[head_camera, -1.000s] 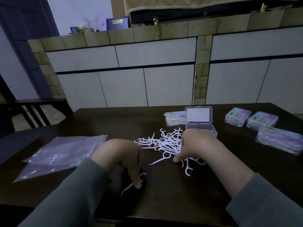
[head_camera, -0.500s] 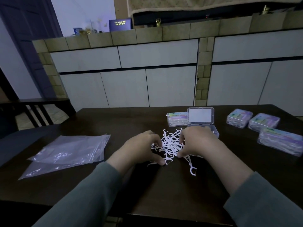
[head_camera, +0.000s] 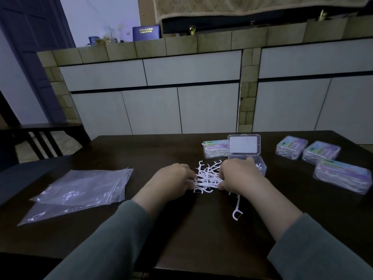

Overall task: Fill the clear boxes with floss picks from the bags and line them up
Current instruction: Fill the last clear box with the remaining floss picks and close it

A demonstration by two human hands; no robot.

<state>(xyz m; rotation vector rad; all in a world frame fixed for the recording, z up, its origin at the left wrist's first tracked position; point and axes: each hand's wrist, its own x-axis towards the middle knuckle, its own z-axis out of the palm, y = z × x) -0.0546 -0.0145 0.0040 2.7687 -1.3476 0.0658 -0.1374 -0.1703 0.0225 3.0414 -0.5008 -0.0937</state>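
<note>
Gathering is the step in hand: both hands flank the pile point(head_camera: 206, 175) of loose floss picks on the dark worktop point(head_camera: 201, 229). The left hand point(head_camera: 172, 179) sits on the pile's left edge, its fingers curled in against the picks; the right hand point(head_camera: 237, 175) sits on the pile's right edge, fingers likewise curled into it. Whether either hand has a firm hold on a bunch, or is only pressing the heap together, I cannot tell, since the fingertips are buried among the picks.

The open box point(head_camera: 261, 165) stands just behind and to the right of the pile, its lid point(head_camera: 244, 144) tipped up at the back; the right hand partly covers its near left corner and is plainly the nearer hand to it. A few picks seem to lie inside it. The box's long axis runs left to right, while the picks in the pile point every way, so by my reckoning they need squaring before they will lie flat in it.

One stray pick point(head_camera: 237, 207) lies apart, nearer the person than the pile, under the right wrist. A shut, filled box point(head_camera: 215, 148) sits behind the pile; three more filled boxes point(head_camera: 321, 151) lie well to the pile's right. Emptied bags point(head_camera: 80, 188) lie well to its left.
</note>
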